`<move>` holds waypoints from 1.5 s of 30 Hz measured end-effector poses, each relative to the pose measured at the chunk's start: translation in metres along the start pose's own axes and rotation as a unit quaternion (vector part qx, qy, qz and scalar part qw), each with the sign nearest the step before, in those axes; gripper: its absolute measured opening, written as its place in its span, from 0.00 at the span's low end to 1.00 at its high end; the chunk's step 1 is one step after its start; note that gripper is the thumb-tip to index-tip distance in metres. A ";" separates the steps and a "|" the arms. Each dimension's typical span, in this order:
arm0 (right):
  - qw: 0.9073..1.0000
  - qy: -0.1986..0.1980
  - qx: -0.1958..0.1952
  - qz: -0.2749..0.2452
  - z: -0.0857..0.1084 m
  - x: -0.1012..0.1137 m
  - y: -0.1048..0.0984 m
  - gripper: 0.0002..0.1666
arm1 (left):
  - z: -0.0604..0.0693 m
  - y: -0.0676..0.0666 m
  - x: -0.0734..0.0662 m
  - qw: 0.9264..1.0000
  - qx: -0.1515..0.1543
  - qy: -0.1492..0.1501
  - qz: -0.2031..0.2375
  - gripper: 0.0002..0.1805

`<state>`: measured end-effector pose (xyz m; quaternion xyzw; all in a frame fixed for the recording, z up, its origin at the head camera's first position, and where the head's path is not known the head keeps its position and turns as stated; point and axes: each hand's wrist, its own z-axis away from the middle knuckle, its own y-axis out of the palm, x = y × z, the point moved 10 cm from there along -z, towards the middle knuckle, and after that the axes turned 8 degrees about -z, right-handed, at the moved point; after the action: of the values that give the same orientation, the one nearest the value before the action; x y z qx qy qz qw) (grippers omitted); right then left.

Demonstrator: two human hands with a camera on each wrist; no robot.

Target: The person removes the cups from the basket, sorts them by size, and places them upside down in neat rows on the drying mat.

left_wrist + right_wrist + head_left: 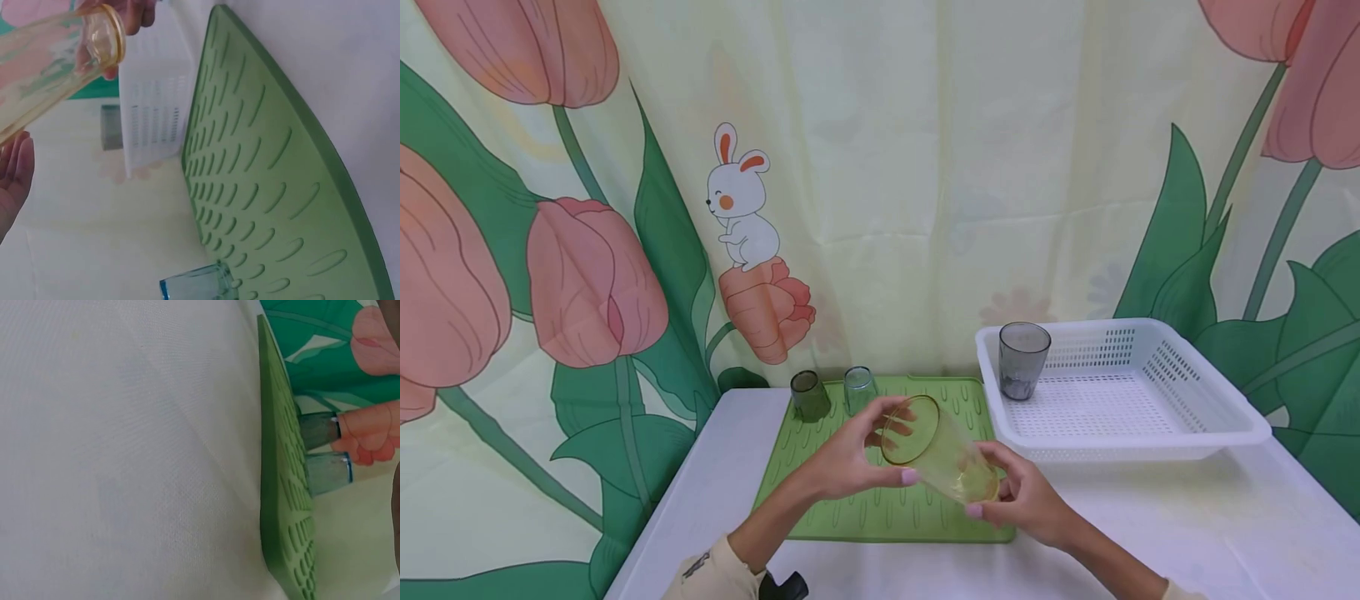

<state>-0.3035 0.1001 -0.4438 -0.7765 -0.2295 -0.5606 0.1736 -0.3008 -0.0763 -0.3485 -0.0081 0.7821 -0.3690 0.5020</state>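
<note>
A clear yellow drinking glass [951, 454] is held tilted above the green drying mat [887, 521], its mouth toward the upper left. My left hand [857, 454] holds it by the rim end, thumb in front and fingers behind. At the base end, my right hand [1026, 496] grips it between thumb and fingers. In the left wrist view the yellow glass [56, 59] spans the upper left, with the left hand's fingers [17, 165] below it. A dark grey-green glass [810, 398] and a bluish glass [860, 390] stand at the mat's back left.
A white perforated basket [1150, 446] sits right of the mat, with a grey glass [1024, 362] upright in its left end. White cloth [1120, 517] covers the table. Behind it hangs a curtain [880, 167] printed with tulips and a rabbit.
</note>
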 end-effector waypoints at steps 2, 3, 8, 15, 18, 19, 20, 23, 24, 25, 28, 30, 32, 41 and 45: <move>1.000 -0.010 0.000 -0.003 0.001 0.003 -0.002 0.37 | 0.002 -0.001 0.002 1.000 0.001 -0.003 0.002 0.46; 1.000 -0.018 0.001 -0.004 0.001 0.006 -0.003 0.37 | 0.002 -0.001 0.002 1.000 0.002 -0.005 0.002 0.46; 0.999 -0.047 0.009 -0.025 0.001 0.017 -0.007 0.36 | 0.005 -0.001 0.004 1.000 0.007 -0.015 0.000 0.47; 0.997 -0.063 0.016 -0.042 0.000 0.030 -0.011 0.37 | 0.008 -0.002 0.005 1.000 0.013 -0.014 -0.005 0.49; 0.997 -0.065 0.012 -0.035 -0.001 0.035 -0.014 0.37 | 0.009 -0.002 0.007 1.000 0.013 -0.019 -0.013 0.50; 0.997 -0.066 0.011 -0.033 -0.001 0.036 -0.014 0.37 | 0.010 -0.002 0.007 1.000 0.013 -0.022 -0.015 0.50; 0.997 -0.067 0.011 -0.030 -0.001 0.038 -0.015 0.37 | 0.010 -0.002 0.008 0.999 0.013 -0.024 -0.017 0.50; 0.997 -0.075 0.012 -0.026 -0.002 0.043 -0.016 0.37 | 0.011 -0.001 0.011 0.999 0.013 -0.031 -0.019 0.51; 0.997 -0.079 0.013 -0.024 -0.002 0.044 -0.016 0.37 | 0.011 0.000 0.012 0.999 0.012 -0.034 -0.020 0.51; 0.996 -0.083 0.014 -0.024 -0.002 0.046 -0.016 0.37 | 0.011 0.000 0.013 0.999 0.012 -0.036 -0.021 0.51; 0.996 -0.089 0.015 -0.023 -0.004 0.049 -0.018 0.38 | 0.012 0.000 0.015 0.999 0.010 -0.041 -0.024 0.51; 0.995 -0.092 0.015 -0.022 -0.005 0.051 -0.019 0.38 | 0.013 0.000 0.016 0.999 0.008 -0.042 -0.025 0.52; 0.995 -0.093 0.012 -0.019 -0.005 0.053 -0.020 0.38 | 0.013 0.001 0.018 0.999 0.007 -0.043 -0.026 0.52; 0.997 -0.076 -0.006 0.001 -0.009 0.059 -0.025 0.37 | 0.013 0.004 0.020 0.999 0.004 -0.035 -0.010 0.52; 0.997 -0.073 -0.014 0.002 -0.011 0.061 -0.026 0.37 | 0.013 0.004 0.021 0.999 0.002 -0.032 -0.001 0.53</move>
<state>-0.3101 0.1265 -0.3822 -0.8181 -0.2323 -0.5051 0.1469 -0.2991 -0.0888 -0.3698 -0.0199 0.7651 -0.3704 0.5263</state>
